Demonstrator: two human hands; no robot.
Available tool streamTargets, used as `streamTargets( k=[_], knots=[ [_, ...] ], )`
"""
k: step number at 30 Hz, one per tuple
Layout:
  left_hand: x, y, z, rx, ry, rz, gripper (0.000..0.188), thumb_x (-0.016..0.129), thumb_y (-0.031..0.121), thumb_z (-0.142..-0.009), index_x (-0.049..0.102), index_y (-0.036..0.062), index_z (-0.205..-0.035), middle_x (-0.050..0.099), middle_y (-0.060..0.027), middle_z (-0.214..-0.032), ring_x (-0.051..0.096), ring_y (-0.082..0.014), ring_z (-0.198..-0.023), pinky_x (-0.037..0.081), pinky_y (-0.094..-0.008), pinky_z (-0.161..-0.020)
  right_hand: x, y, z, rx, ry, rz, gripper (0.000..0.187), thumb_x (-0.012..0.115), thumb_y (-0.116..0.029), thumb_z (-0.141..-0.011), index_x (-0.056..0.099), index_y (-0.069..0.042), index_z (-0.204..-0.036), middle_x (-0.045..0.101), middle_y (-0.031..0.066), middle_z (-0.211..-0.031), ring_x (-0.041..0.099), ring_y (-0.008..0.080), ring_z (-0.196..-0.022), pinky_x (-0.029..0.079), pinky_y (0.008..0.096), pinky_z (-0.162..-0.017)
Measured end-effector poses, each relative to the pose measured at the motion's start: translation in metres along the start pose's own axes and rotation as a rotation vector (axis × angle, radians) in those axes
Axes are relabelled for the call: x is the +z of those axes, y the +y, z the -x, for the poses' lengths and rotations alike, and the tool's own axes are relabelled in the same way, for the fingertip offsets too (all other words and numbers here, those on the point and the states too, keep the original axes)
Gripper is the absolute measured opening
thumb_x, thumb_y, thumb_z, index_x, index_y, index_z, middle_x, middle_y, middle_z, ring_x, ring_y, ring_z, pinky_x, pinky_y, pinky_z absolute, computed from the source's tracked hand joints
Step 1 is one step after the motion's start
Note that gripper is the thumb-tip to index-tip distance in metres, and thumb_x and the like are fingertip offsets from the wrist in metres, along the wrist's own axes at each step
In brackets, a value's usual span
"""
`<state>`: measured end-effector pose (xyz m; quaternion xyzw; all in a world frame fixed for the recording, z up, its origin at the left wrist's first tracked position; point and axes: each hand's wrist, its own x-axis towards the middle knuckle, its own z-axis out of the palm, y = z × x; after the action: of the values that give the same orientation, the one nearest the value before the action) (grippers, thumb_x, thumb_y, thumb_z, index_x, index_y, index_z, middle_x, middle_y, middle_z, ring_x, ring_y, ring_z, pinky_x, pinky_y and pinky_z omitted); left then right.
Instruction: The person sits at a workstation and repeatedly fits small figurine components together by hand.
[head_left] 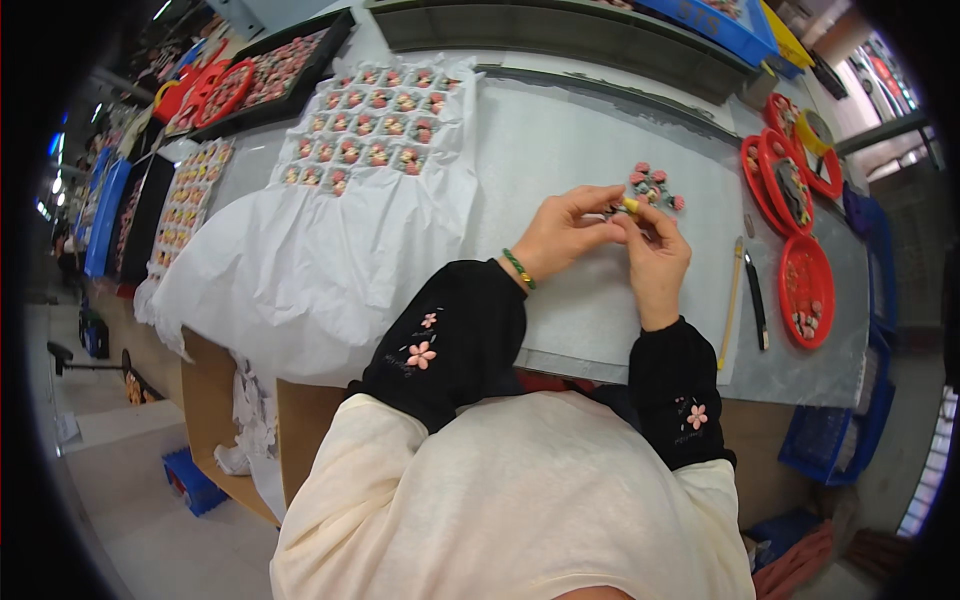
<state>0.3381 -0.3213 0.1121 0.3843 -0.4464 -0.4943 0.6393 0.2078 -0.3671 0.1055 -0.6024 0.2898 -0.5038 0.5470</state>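
My left hand [568, 230] and my right hand [655, 255] meet over the pale work sheet [555, 130]. Between their fingertips is a small piece with a yellow part [630, 205] and some grey-dark bits; its exact kind is too small to make out. Both hands are closed in a pinch on it. Just beyond the fingers lies a loose cluster of small pink and grey-green flower-like pieces [655, 185]. To the left, a white paper-lined tray [455, 120] holds rows of small pink and cream pieces in separate cells.
Red bowls [806, 290] with small parts stand at the right. A yellow stick [731, 305] and a black-handled tool [755, 300] lie beside the sheet. A black tray [345, 25] sits at far left, a grey crate [560, 40] along the back. Blue bins [835, 430] hang lower right.
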Motion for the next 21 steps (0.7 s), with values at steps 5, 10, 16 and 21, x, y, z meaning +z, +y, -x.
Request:
streamTargets(
  k=[5, 10, 16, 21],
  knots=[
    [0.004, 0.008, 0.005, -0.030, 0.056, -0.098, 0.041, 0.063, 0.002, -0.075, 0.052, -0.0011, -0.114, 0.056, -0.0075, -0.104, 0.053, -0.0130, -0.097, 0.046, -0.0263, -0.080, -0.001, -0.014, 0.004, 0.156, -0.009, 0.075, 0.025, 0.052, -0.019, -0.088, 0.057, 0.002, -0.102, 0.059, 0.0048, -0.087, 0.054, 0.0087, -0.074, 0.045, 0.0210, -0.065],
    [0.007, 0.093, 0.033, 0.064, 0.137, -0.388, 0.035, 0.062, 0.003, -0.075, 0.056, 0.0029, -0.109, 0.058, -0.0042, -0.099, 0.054, -0.0096, -0.092, 0.046, -0.0227, -0.075, 0.000, -0.012, 0.004, 0.081, 0.043, 0.110, 0.033, 0.043, -0.026, -0.092, 0.056, 0.001, -0.103, 0.058, 0.0060, -0.088, 0.053, 0.0096, -0.075, 0.043, 0.0212, -0.060],
    [-0.099, 0.133, 0.055, 0.131, 0.448, -1.229, 0.029, 0.059, 0.007, -0.072, 0.055, -0.0018, -0.099, 0.059, -0.0153, -0.076, 0.058, -0.0249, -0.070, 0.046, -0.0338, -0.061, 0.002, -0.021, 0.007, 0.087, 0.025, 0.116, 0.032, 0.043, -0.026, -0.092, 0.056, 0.001, -0.104, 0.058, 0.0061, -0.088, 0.053, 0.0098, -0.074, 0.041, 0.0204, -0.059],
    [-0.179, 0.086, 0.084, 0.012, 0.460, -1.721, 0.032, 0.059, 0.007, -0.073, 0.050, 0.0022, -0.103, 0.058, -0.0126, -0.085, 0.054, -0.0310, -0.079, 0.041, -0.0395, -0.071, 0.003, -0.023, 0.012, 0.084, -0.008, 0.135, 0.032, 0.042, -0.026, -0.092, 0.056, 0.001, -0.104, 0.058, 0.0057, -0.088, 0.053, 0.0097, -0.073, 0.041, 0.0202, -0.058]
  ],
)
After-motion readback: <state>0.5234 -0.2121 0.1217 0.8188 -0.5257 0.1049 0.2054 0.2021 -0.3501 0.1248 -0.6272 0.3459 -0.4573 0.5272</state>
